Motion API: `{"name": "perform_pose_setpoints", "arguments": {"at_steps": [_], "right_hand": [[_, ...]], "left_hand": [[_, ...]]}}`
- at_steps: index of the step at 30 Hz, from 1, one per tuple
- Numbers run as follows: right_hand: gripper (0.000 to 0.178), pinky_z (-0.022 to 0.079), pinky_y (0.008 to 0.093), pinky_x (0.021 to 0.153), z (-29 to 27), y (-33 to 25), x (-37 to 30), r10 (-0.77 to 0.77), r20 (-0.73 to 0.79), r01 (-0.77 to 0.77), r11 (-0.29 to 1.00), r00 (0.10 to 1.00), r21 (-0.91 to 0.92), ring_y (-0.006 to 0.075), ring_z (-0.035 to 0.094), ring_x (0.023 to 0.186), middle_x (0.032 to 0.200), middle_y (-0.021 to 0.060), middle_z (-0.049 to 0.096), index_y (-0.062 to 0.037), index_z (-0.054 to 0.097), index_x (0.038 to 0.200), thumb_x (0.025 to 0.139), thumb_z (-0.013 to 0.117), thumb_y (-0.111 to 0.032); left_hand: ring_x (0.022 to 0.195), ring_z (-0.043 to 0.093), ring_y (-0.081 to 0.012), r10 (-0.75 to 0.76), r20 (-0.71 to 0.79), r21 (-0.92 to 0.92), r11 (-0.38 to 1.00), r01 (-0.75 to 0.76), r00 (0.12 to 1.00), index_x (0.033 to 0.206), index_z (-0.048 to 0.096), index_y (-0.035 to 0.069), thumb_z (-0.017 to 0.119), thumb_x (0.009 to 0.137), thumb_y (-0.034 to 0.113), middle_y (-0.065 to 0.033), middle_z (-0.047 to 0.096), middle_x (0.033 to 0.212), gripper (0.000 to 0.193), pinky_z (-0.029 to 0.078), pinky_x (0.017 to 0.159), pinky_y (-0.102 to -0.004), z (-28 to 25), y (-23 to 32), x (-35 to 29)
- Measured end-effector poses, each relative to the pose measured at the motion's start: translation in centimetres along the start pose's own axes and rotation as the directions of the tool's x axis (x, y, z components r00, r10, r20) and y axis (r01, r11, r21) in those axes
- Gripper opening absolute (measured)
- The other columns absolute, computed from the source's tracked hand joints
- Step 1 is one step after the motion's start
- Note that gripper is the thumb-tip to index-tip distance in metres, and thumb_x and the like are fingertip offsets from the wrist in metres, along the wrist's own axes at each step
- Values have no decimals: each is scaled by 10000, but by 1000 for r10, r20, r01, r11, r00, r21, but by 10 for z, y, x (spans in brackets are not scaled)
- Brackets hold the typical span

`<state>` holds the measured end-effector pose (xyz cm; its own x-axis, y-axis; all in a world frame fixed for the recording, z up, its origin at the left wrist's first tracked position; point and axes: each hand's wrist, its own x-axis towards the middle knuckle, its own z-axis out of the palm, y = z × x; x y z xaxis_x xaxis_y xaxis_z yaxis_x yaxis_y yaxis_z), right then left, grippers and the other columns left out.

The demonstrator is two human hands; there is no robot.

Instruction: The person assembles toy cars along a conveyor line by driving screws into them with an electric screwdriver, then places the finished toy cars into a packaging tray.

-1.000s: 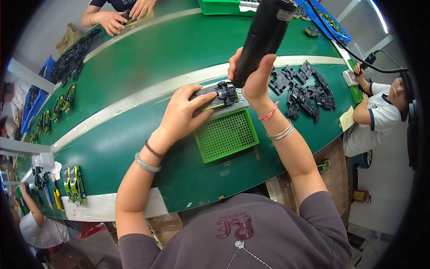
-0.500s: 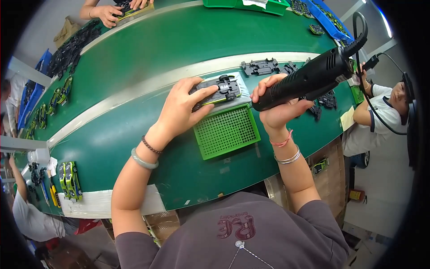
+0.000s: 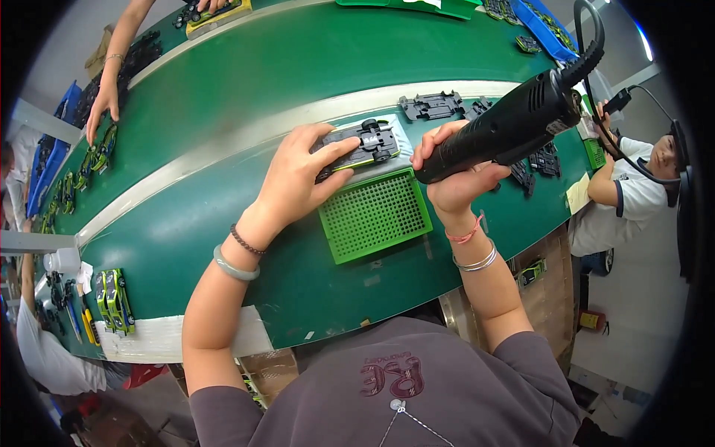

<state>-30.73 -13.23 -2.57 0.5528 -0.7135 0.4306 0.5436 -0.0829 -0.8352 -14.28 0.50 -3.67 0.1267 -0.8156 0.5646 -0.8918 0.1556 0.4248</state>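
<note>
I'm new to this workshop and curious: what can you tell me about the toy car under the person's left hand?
The toy car lies upside down, its dark chassis facing up and lime-green bodywork showing along its near edge. The chassis looks like plastic and bears a small pale marking. Two black wheels show toward its right end; the left hand covers part of the other end, fingers resting on the underside. It sits on a pale surface, just beyond the green perforated basket.
</note>
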Motion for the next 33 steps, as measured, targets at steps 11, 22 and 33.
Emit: {"name": "perform_pose_setpoints", "arguments": {"at_steps": [11,22,33], "right_hand": [[924,409,275,439,8,2,3,37,-62,-45,991,997,-123,181,492,478,567,78,474,-34,446,803,584,282,-917],[1007,422,272,442,76,-38,43,-105,101,71,951,989,301,187,497,470,594,109,506,-6,482,814,575,168,-932],[945,415,245,510,118,21,38,32,296,-40,999,955,22,155,514,516,618,77,509,-6,481,805,612,250,-902]], "left_hand": [[985,514,-333,-14,64,-35,999,17,998,1144,579,154,707,706,196,-167,526,1095,458,438,850,-411,-9,1,2],[1000,506,-323,-168,316,-52,980,194,934,1020,529,9,780,619,355,-170,560,1017,587,418,869,-384,-51,-26,0],[982,514,-330,-99,258,-128,983,135,961,1073,533,38,785,614,309,-162,560,1000,589,418,873,-394,-45,-34,-4]]}}
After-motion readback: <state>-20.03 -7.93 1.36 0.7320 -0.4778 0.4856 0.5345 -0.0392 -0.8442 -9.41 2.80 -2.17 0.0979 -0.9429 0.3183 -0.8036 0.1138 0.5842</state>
